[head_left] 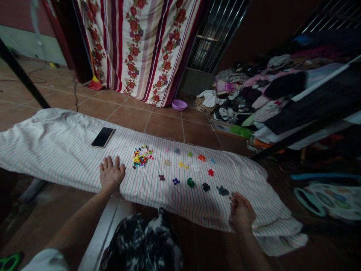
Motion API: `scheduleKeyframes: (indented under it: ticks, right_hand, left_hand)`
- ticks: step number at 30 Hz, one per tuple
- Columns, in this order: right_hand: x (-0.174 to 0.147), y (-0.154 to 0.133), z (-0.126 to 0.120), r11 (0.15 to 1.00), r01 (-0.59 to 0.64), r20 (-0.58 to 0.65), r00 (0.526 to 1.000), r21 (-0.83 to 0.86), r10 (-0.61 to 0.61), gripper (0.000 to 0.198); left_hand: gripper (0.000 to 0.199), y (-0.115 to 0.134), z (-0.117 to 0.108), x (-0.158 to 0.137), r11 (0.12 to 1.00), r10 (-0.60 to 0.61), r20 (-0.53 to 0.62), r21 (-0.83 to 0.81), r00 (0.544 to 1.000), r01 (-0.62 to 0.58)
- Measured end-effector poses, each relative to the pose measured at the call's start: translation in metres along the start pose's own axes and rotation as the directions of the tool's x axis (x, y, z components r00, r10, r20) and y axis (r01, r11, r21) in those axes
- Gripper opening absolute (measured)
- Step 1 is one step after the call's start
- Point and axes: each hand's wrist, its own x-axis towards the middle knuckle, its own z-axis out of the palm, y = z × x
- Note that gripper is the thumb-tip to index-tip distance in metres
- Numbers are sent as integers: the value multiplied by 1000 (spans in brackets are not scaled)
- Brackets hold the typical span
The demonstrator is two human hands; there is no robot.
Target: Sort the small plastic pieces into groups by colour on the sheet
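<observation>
My left hand (pixel 112 174) lies flat on the striped cloth (pixel 67 150) with its fingers spread, holding nothing. To its right is a mixed heap of tiny multicoloured pieces (pixel 141 157), too small to name surely. My right hand (pixel 241 211) is over the cloth's near right edge, its fingers curled together; anything between them is hidden. Closest to it lies a dark grey pile (pixel 222 191). Small single-colour piles spread between the hands, among them black (pixel 206 186), dark green (pixel 191 182), dark blue (pixel 176 181), brown (pixel 161 177), red (pixel 211 172), yellow (pixel 183 165) and orange (pixel 201 158).
A phone (pixel 103 137) lies on the cloth beyond my left hand. Past the far edge are a purple basin (pixel 179 105), a floral curtain (pixel 132 45) and a red broom (pixel 95 83). Heaped clothes (pixel 270 82) are at the right, with a dark pole (pixel 24 73) at the left.
</observation>
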Motion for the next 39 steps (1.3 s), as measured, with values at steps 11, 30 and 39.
scheduleKeyframes:
  ticks: [11, 30, 39]
  right_hand:
    - [-62, -58, 82, 836, 549, 530, 701, 24, -476, 37]
    - [-200, -90, 229, 284, 911, 886, -155, 300, -437, 40]
    - [-205, -86, 253, 294, 938, 947, -89, 184, -309, 40]
  left_hand:
    - [58, -1, 5, 0, 998, 24, -92, 66, 995, -18]
    - [56, 0, 7, 1, 999, 19, -121, 48, 992, -14]
    - [56, 0, 7, 1, 1000, 21, -142, 12, 990, -19]
